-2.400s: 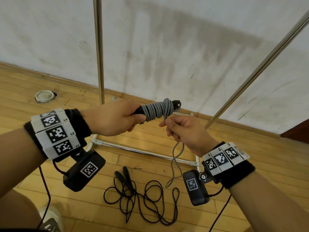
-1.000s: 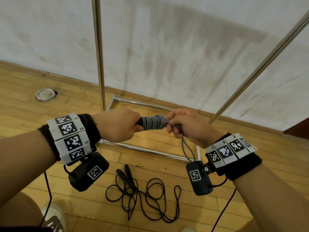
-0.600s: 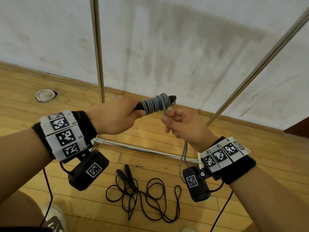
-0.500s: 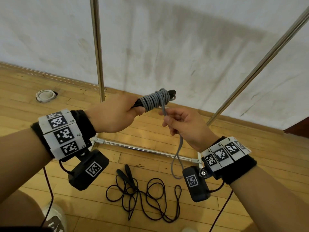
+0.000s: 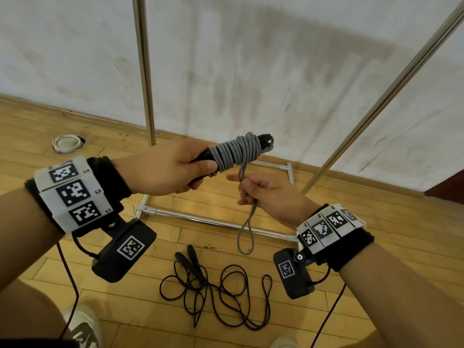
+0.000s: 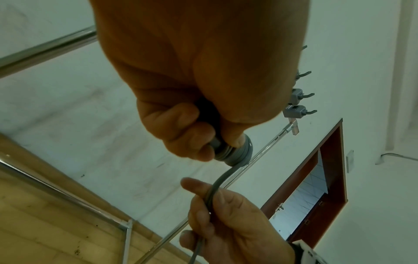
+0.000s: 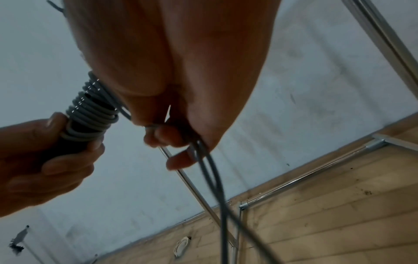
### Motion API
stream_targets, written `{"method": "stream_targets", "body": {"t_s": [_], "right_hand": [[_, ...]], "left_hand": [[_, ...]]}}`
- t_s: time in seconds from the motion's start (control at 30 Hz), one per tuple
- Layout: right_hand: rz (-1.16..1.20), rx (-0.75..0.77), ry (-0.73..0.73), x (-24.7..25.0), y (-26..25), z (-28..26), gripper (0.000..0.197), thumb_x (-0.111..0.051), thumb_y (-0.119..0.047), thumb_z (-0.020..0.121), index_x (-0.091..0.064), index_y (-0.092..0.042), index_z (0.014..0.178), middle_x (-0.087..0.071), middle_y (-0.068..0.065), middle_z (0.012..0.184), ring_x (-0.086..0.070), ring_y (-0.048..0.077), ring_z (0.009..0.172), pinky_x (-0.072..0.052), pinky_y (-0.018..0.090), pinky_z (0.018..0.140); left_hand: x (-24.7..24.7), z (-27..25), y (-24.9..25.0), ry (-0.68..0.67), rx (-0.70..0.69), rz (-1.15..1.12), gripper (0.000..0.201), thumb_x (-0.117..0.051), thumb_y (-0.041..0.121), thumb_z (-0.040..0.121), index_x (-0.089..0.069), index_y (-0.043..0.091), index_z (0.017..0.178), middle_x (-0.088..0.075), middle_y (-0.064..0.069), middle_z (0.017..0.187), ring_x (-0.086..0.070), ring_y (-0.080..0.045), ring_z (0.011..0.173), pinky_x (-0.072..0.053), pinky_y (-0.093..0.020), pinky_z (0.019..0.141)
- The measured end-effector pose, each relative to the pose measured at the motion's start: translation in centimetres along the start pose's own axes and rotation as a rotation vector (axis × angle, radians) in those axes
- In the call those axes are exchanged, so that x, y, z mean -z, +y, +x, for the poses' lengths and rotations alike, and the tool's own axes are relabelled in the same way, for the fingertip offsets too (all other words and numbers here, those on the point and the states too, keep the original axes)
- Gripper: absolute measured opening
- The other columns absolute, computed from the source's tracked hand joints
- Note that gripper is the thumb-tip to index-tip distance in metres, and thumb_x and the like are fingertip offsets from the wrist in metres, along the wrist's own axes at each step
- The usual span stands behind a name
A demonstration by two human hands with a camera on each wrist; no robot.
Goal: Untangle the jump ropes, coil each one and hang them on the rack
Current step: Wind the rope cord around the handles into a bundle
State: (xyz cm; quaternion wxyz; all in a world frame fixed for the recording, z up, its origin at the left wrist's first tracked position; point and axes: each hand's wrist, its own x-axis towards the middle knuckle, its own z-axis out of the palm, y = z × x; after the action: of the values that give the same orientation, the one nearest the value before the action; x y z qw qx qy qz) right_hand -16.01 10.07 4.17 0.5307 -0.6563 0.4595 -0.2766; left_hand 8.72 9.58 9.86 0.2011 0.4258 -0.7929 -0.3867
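My left hand (image 5: pixel 170 169) grips the black handles of the grey jump rope (image 5: pixel 237 150), whose cord is wound in several tight turns around them. Just below and right, my right hand (image 5: pixel 266 194) pinches the doubled loose end of that cord, and a short loop (image 5: pixel 244 234) hangs under it. The left wrist view shows the cord (image 6: pixel 217 184) running from the coil into the right hand (image 6: pixel 228 221). In the right wrist view the coil (image 7: pixel 90 109) sits left of my fingers (image 7: pixel 174 135). A black jump rope (image 5: pixel 216 287) lies tangled on the floor below.
The metal rack stands ahead against the white wall: an upright pole (image 5: pixel 144 71), a slanted pole (image 5: pixel 381 99) and a base bar (image 5: pixel 213 222) on the wooden floor. Grey hooks (image 6: pixel 298 100) show high on the rack. A round white fitting (image 5: pixel 67 143) sits at the left.
The right hand has carried the cord around the handles, adding turns, and now sits lower under the coil. The hanging loop has grown shorter. The black rope has not moved.
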Motion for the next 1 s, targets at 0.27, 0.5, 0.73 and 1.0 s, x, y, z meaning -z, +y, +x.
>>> {"method": "stream_targets", "body": {"t_s": [0.27,0.5,0.73,1.0], "right_hand": [[-0.226,-0.015,-0.035,1.4,0.2,-0.3,0.021,-0.069,-0.037,0.087,-0.073,-0.016,0.084,-0.072,0.010,0.076,-0.064,0.015,0.060,-0.051,0.022,0.058],[-0.746,0.228,-0.058,2.2,0.1,0.0,0.008,-0.068,-0.005,0.087,-0.073,-0.010,0.090,-0.069,0.002,0.081,-0.062,0.018,0.076,-0.050,0.032,0.071],[-0.799,0.113,0.114,2.4,0.1,0.3,0.053,-0.043,-0.074,0.078,-0.066,-0.026,0.080,-0.061,-0.007,0.066,-0.053,0.009,0.060,-0.044,0.034,0.058],[-0.448,-0.029,0.147,1.3,-2.5,0.7,0.027,-0.052,-0.039,0.098,-0.065,-0.022,0.081,-0.065,-0.008,0.074,-0.053,0.005,0.062,-0.044,0.032,0.066]], "left_hand": [[-0.1,-0.9,0.6,-0.213,0.020,-0.014,0.016,-0.048,0.027,0.102,-0.058,0.020,0.092,-0.059,0.003,0.062,-0.052,-0.012,0.053,-0.046,-0.022,0.051],[-1.2,-0.9,1.0,-0.398,0.067,0.134,0.021,-0.048,0.031,0.103,-0.054,0.024,0.084,-0.061,0.008,0.062,-0.051,-0.005,0.053,-0.042,-0.018,0.054],[-2.3,-0.5,0.9,-0.499,0.120,0.240,0.023,-0.046,0.033,0.103,-0.054,0.019,0.087,-0.062,0.007,0.068,-0.048,0.001,0.048,-0.040,-0.012,0.051],[-3.0,0.4,-0.2,-0.429,0.192,0.493,0.024,-0.045,0.042,0.102,-0.049,0.028,0.083,-0.060,0.005,0.074,-0.053,-0.008,0.061,-0.045,-0.025,0.060]]}}
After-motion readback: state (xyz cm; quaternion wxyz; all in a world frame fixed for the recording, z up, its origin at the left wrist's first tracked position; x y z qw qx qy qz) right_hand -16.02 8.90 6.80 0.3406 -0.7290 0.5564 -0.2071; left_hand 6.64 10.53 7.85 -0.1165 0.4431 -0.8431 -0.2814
